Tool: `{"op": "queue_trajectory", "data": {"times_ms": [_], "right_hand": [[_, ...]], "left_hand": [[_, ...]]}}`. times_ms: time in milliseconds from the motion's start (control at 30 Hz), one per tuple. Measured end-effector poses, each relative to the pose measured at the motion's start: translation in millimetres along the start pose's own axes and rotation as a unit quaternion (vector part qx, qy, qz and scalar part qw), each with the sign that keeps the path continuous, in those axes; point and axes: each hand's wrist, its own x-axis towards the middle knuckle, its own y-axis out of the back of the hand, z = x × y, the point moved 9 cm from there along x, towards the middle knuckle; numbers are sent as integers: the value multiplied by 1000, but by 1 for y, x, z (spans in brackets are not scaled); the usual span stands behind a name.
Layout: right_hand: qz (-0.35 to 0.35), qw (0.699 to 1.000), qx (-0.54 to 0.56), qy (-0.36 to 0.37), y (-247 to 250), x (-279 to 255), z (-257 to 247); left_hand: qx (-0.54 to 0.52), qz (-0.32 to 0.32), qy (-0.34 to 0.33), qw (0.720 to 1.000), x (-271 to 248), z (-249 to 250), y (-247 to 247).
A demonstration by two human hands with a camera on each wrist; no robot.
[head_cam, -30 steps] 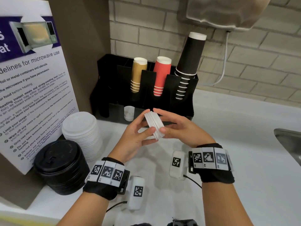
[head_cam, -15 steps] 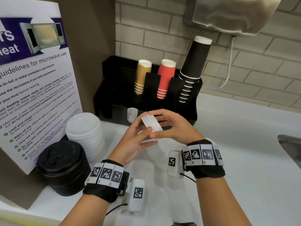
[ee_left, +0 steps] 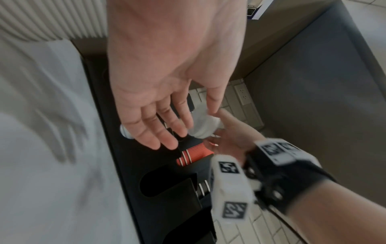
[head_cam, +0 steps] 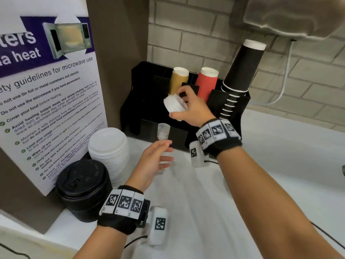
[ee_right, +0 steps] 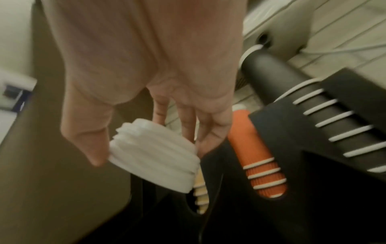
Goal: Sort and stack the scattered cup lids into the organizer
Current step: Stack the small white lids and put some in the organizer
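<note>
the right hand (head_cam: 192,109) holds a small stack of white lids (head_cam: 174,105) up in front of the black organizer (head_cam: 138,94), level with the slot that carries the tan cups (head_cam: 178,81). thumb sits under the stack's lower edge, fingers curl over the top and far side, so the lids are pinched between them. the stack is tilted, flat faces turned toward the left and slightly down. in the right wrist view the lid stack (ee_right: 154,153) lies just left of the fingers (ee_right: 208,132), with the thumb pressed on its near rim; the tan cups show directly behind it and the red cups (ee_right: 261,163) stand to its right.

the left hand (head_cam: 155,161) hangs lower, over the white counter (head_cam: 280,165), palm turned toward the organizer, fingers straight and spread, holding nothing. it is apart from the lid stack, below and a little to the left of it. in the left wrist view the open palm (ee_left: 163,92) reaches toward the organizer's front, fingertips near the lids but whether they touch is hard to tell through blur.

a few white lids (head_cam: 163,130) already sit in a lower front compartment of the organizer. a tall pile of larger white lids (head_cam: 109,150) and a pile of black lids (head_cam: 84,187) stand on the counter at left, beside the microwave notice (head_cam: 46,90). black cups (head_cam: 240,71) lean in the right slot.
</note>
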Motion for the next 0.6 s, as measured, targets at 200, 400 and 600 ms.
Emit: {"op": "queue_trajectory", "data": {"times_ms": [200,400,600], "right_hand": [[-118,955,-270,-29,-66,37,17],[-197,910,-363,-44,-110,45,37],[-216,895,-389,-30,-124,45,40]], "left_hand": [[25,8,25,999,-1,-11,7],[44,9,35,998,-3,-15,11],[46,1,37,998,-3,-14,11]]}}
